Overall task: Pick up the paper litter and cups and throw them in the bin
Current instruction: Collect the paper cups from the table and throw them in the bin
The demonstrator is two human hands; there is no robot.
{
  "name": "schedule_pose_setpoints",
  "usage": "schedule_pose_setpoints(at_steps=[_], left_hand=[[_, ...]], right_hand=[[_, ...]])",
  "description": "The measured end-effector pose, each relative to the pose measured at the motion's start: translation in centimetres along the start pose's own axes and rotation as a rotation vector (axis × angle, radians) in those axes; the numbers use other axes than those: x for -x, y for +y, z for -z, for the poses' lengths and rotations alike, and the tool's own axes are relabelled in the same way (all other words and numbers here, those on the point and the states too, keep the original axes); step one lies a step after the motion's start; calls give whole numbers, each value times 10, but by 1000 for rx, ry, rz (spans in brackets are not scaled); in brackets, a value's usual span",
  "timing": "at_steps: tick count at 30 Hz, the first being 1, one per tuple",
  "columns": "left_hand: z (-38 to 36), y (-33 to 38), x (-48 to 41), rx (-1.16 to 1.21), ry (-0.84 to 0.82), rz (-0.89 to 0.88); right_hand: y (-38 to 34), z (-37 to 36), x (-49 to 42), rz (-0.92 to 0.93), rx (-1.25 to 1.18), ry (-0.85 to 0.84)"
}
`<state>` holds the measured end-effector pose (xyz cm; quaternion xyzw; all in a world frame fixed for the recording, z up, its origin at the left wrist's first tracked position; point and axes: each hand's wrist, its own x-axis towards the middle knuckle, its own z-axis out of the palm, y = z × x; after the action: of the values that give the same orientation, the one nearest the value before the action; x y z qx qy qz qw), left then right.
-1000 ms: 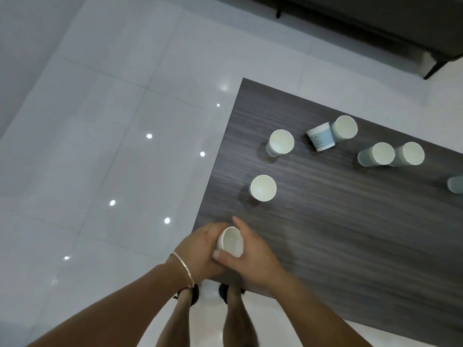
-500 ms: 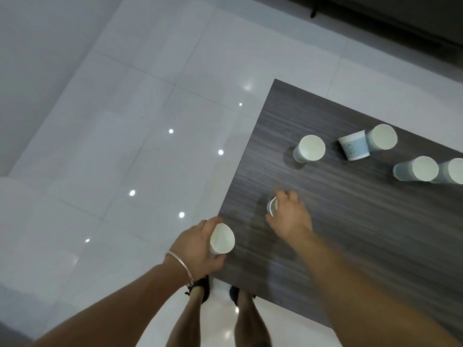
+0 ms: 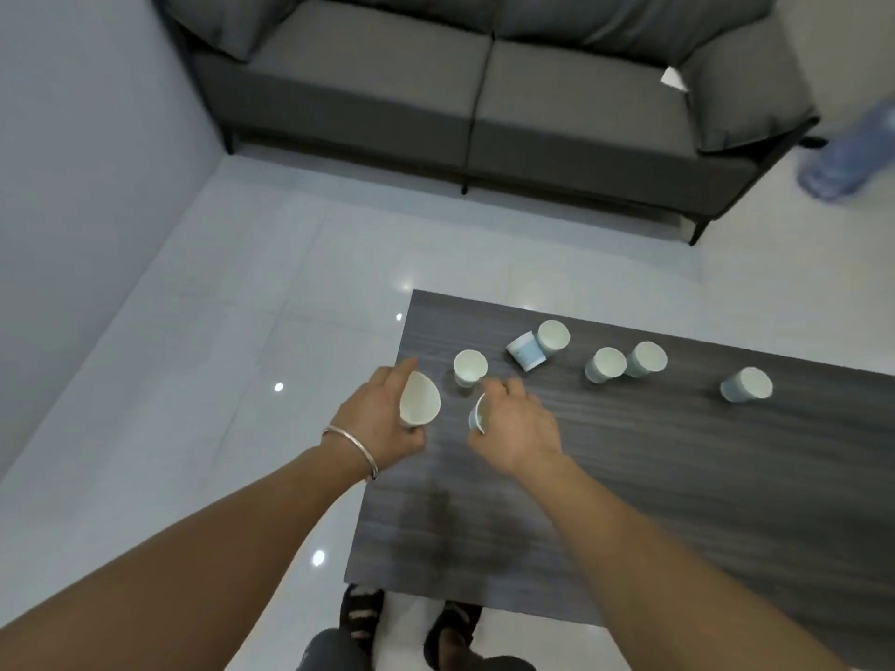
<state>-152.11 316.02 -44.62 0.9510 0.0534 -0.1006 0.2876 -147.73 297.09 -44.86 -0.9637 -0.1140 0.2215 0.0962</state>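
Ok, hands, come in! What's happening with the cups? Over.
Left hand grips one cup. Right hand grips a second cup. Six more cups on the table. Nothing in the way.

Grey sofa (image 3: 363, 84) beyond dark wood-grain table (image 3: 678, 477), glossy white floor (image 3: 218, 331)

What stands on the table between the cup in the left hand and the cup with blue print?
In the head view, one upright white cup stands there, between the held cup in the left hand and the printed cup.
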Motion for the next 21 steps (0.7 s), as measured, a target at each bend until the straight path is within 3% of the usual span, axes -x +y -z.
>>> schedule_pose_setpoints(at_steps=[6, 12, 21], left_hand=[[35, 58, 4, -79, -16, -233], [47, 126, 20, -184, -98, -523], [-19, 291, 132, -216, -235, -990]], right_hand=[[19, 63, 75, -178, -41, 119], [42, 75, 176, -433, -123, 269], [111, 47, 376, -832, -231, 467]])
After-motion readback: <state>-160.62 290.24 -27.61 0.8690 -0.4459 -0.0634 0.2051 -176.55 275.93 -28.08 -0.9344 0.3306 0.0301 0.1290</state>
